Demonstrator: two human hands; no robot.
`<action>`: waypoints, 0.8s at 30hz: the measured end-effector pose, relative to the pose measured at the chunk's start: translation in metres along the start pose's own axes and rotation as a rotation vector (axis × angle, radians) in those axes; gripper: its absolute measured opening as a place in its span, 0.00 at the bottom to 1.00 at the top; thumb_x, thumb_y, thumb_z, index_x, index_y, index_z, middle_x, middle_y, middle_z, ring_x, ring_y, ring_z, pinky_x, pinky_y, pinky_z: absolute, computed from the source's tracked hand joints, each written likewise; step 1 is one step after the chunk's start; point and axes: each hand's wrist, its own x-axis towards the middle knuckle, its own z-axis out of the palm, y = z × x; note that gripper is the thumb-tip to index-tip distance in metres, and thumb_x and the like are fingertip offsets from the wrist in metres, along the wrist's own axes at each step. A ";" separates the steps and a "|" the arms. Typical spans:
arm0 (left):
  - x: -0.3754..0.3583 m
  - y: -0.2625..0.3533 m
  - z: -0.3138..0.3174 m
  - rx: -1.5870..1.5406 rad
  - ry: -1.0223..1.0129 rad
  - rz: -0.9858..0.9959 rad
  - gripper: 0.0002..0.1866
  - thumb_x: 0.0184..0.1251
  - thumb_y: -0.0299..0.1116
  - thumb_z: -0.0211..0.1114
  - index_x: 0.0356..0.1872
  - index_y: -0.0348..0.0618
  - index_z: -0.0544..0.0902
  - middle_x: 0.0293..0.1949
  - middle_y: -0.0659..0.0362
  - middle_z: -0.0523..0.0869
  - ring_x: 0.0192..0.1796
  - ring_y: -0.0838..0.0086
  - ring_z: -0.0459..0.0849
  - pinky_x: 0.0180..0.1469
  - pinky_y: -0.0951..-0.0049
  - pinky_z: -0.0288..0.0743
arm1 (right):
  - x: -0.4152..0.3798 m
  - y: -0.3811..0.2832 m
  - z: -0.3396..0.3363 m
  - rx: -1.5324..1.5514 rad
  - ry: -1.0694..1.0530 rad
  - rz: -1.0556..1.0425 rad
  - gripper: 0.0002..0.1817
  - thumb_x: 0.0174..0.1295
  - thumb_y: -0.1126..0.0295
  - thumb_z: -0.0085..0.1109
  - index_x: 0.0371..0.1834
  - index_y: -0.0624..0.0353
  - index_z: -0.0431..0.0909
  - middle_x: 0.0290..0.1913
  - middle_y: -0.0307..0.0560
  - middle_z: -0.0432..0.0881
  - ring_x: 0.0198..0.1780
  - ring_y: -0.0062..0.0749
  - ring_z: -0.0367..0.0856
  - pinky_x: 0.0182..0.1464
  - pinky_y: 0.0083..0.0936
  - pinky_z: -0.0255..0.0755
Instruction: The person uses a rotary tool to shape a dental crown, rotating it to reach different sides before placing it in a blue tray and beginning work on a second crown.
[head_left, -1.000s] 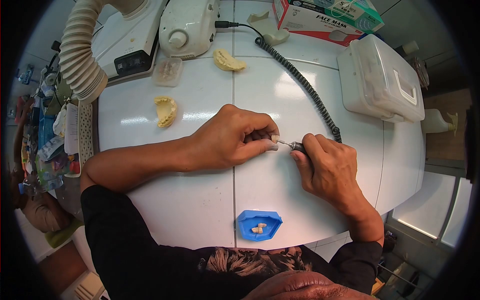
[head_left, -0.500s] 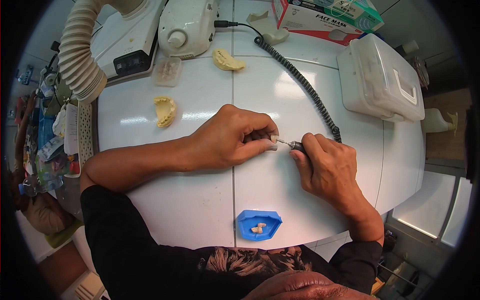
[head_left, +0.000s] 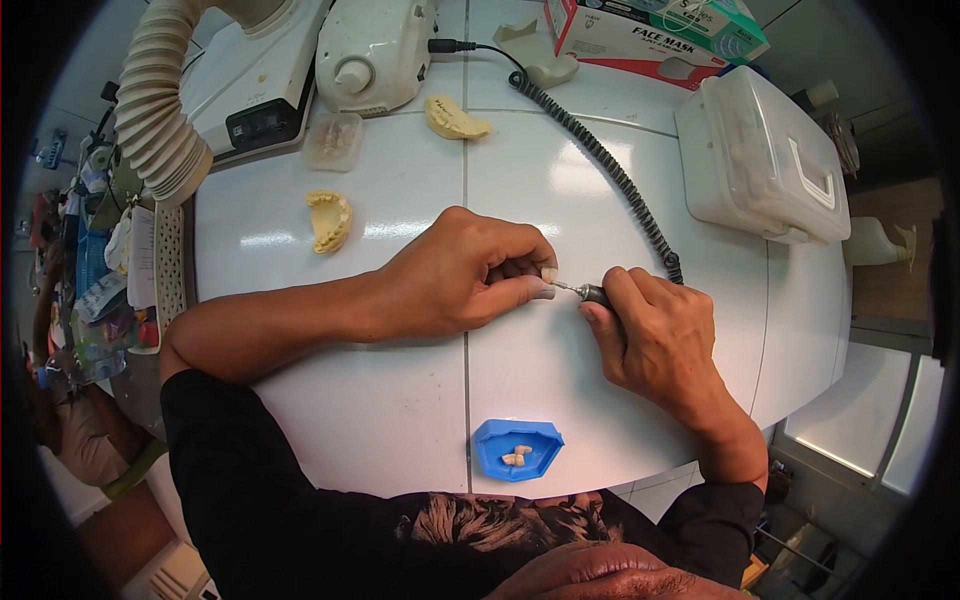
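Two hands meet at mid-bench (head_left: 400,420): my left hand (head_left: 450,275) is pinched shut on a small tooth piece (head_left: 549,274), and my right hand (head_left: 655,335) is closed around the handpiece (head_left: 597,294), its bur touching that piece. I judge this the trimming step. Next calls for a steady pinch and light pressure, turning the piece a little. More pieces lie in the blue tray (head_left: 518,448) near me.

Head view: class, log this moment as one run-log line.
left hand: pinches small tooth piece | right hand: holds handpiece, bur at piece | blue tray: near table edge, holds teeth
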 end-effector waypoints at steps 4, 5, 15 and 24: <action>0.001 0.000 0.000 -0.014 0.002 -0.009 0.11 0.75 0.28 0.76 0.52 0.35 0.90 0.39 0.52 0.95 0.36 0.72 0.93 0.40 0.71 0.84 | -0.001 -0.001 0.000 -0.006 -0.005 0.005 0.16 0.76 0.58 0.71 0.36 0.54 0.77 0.26 0.41 0.77 0.23 0.39 0.81 0.25 0.37 0.72; 0.001 0.000 0.000 -0.022 0.002 -0.010 0.10 0.75 0.28 0.76 0.52 0.35 0.90 0.39 0.52 0.95 0.36 0.72 0.93 0.41 0.71 0.84 | 0.000 -0.001 0.000 -0.007 -0.004 0.006 0.16 0.76 0.58 0.71 0.36 0.54 0.77 0.26 0.41 0.77 0.23 0.39 0.81 0.25 0.37 0.72; 0.000 0.000 0.000 -0.010 -0.002 -0.008 0.10 0.75 0.27 0.76 0.52 0.35 0.91 0.39 0.52 0.96 0.38 0.71 0.94 0.42 0.71 0.86 | 0.000 0.000 0.000 -0.004 -0.001 0.002 0.15 0.76 0.59 0.70 0.36 0.54 0.78 0.26 0.41 0.77 0.23 0.39 0.81 0.25 0.37 0.72; 0.000 0.002 0.000 -0.033 -0.019 -0.016 0.09 0.75 0.26 0.75 0.52 0.35 0.91 0.40 0.53 0.96 0.40 0.72 0.94 0.43 0.72 0.86 | 0.000 0.001 0.001 0.003 0.011 0.023 0.15 0.77 0.58 0.70 0.37 0.54 0.78 0.25 0.41 0.77 0.22 0.39 0.81 0.24 0.37 0.71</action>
